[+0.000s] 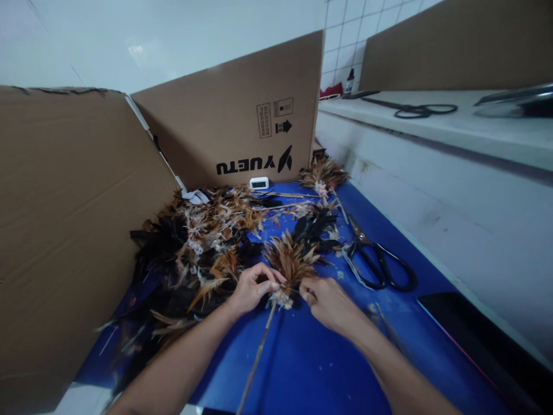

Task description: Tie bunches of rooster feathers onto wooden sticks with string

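A bundle of brown and black feathers (291,259) fans out from the top of a thin stick (258,354) that slants down toward me over the blue table top (319,363). My left hand (252,286) pinches the feather bases at the stick's upper end. My right hand (325,300) is closed just to the right of that spot and seems to hold a thin thread that runs to the bundle. A big heap of loose brown, black and white feathers (194,248) lies to the left of both hands.
Black-handled scissors (375,259) lie right of the feathers. A dark tablet (479,340) sits at the near right. Cardboard walls stand left (64,230) and behind (242,109). A small white device (259,183) and another feather bundle (323,173) sit at the back. A second pair of scissors (415,108) lies on the raised white ledge.
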`<state>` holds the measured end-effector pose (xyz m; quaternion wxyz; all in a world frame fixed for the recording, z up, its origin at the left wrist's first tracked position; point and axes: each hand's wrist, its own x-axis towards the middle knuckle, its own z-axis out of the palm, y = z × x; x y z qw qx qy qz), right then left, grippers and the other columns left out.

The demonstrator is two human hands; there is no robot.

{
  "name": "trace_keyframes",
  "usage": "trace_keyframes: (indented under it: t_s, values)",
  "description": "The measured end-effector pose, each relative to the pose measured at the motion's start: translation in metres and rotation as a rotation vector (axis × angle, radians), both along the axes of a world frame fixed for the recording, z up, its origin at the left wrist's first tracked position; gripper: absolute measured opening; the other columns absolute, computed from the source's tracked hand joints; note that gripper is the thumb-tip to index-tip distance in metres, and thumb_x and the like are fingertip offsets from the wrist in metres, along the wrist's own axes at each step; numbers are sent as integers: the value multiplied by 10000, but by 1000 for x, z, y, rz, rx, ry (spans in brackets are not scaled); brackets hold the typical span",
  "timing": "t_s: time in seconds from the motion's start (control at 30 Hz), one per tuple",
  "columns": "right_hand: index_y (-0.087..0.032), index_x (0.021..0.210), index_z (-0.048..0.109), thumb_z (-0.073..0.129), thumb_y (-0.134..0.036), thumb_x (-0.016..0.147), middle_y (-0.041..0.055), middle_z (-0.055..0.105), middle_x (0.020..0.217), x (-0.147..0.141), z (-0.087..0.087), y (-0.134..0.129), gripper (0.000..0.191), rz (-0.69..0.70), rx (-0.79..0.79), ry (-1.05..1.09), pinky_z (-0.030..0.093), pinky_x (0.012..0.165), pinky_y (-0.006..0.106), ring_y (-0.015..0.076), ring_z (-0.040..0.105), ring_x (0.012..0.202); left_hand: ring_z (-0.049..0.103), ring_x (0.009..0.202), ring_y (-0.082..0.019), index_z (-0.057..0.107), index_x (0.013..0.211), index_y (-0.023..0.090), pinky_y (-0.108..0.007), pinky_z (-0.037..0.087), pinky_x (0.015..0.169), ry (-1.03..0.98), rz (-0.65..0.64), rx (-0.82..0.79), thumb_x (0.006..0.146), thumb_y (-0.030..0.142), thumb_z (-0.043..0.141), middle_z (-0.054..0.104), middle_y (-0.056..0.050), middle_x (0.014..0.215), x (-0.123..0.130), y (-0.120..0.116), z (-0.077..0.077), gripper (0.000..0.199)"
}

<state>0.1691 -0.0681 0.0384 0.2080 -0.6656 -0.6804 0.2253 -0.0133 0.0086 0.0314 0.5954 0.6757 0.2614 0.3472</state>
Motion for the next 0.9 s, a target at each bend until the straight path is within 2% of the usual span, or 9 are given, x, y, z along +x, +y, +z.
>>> trace_keyframes:
  t_s: [0.13,0.27,0.4,0.57,0.73,0.9]
  values:
    - [-188,614,506,406,-26,675,17,607,625,0,-3,0,200,18,31,10,257,545,234,131,543,618,603,691,-128,497,716,140,-245,445,647,-3,-92,-27,747,178,601,668,-47,747,1,0,-2,115]
    - [-182,582,476,418,9,613,20,598,608,-3,-2,-2,202,-5,49,-24,260,548,233,129,535,609,578,605,-108,500,685,140,-229,440,609,3,-44,65,748,178,592,629,-8,646,3,1,-7,118]
    - [-180,561,475,404,17,582,3,561,562,-2,6,-3,210,-28,41,-19,250,526,234,117,496,559,575,617,-102,544,690,140,-216,436,626,135,0,229,769,211,577,624,-4,655,4,2,-5,111]
    - [-183,614,553,435,-81,646,-20,531,538,4,13,-4,160,-4,-62,205,278,501,217,111,464,530,559,644,-93,596,677,148,-198,412,660,319,37,542,768,259,600,620,-4,664,3,2,-1,145]
    - [-173,646,565,492,-187,684,-32,510,530,4,4,-2,83,19,-98,421,296,483,208,100,441,513,553,634,-86,567,749,156,-181,402,611,365,35,562,761,329,613,618,6,690,1,4,-4,179]
    - [-173,618,537,484,-165,669,-64,436,443,-3,6,-2,73,38,-167,586,281,446,206,72,369,415,543,628,-83,582,728,158,-179,394,619,365,11,750,768,325,609,611,4,672,0,6,-6,174]
